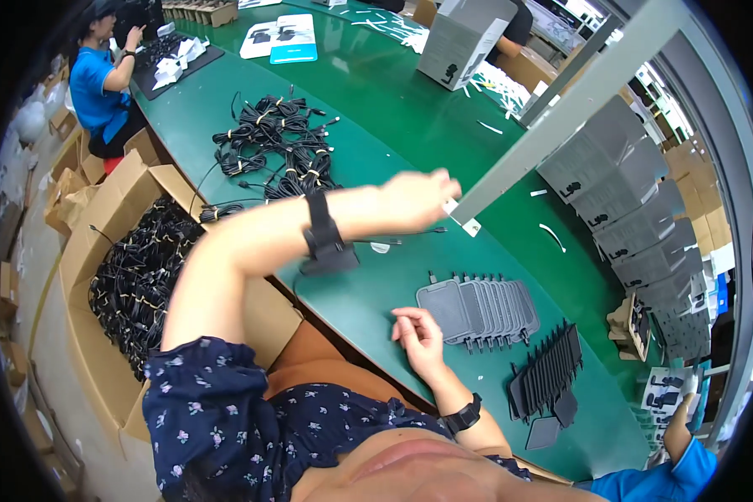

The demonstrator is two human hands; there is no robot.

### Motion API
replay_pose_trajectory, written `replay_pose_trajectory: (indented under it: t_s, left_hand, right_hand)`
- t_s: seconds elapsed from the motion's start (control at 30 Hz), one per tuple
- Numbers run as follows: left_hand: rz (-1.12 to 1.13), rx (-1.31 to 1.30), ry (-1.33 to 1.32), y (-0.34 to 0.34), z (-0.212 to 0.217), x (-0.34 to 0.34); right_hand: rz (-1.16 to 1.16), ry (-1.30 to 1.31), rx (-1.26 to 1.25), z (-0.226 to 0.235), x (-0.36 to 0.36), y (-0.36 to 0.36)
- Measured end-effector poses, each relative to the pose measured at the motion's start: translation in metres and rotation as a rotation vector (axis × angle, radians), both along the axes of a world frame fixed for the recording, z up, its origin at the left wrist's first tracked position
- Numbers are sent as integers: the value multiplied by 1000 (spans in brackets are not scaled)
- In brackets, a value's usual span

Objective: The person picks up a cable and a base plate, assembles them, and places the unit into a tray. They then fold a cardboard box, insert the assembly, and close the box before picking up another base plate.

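Note:
My left hand (414,201) reaches across the table at the lower end of a pale metal post (510,159). Motion smears its fingers, so I cannot make out whether they hold anything. A small white card (472,227) shows by the post's end, just beyond the fingertips. Near the table's front edge is my right hand (420,336), fingers loosely bent and nothing seen in them. Right beside it lies an overlapping row of flat grey panels (445,311) with small tabs. Past my left forearm are several tied bundles of black cable (280,134).
An open cardboard box (88,251) full of black cables (146,280) stands at left. Darker panels (548,376) lie farther right. Grey printed boxes (594,159) line the far right side. One person in blue (100,84) works at upper left, another's blue sleeve (661,477) is at lower right.

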State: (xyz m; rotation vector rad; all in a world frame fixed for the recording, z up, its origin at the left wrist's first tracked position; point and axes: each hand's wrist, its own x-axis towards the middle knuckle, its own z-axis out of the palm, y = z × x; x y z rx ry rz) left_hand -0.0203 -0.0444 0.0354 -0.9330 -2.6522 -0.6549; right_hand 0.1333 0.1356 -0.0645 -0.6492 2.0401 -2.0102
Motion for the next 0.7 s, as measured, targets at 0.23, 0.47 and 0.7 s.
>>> replay_pose_trajectory:
  t_s: [0.23,0.47,0.7]
  left_hand:
    - [647,-195,311,-189,84,-54]
    - [1062,-36,641,-383,127,-137]
    - [1056,-128,574,-436,98,-230]
  right_hand:
    - [-157,151,305,8,3,-12]
    - [-227,154,405,-1,4,-17]
    - [-158,230,575,-9,10,-4]
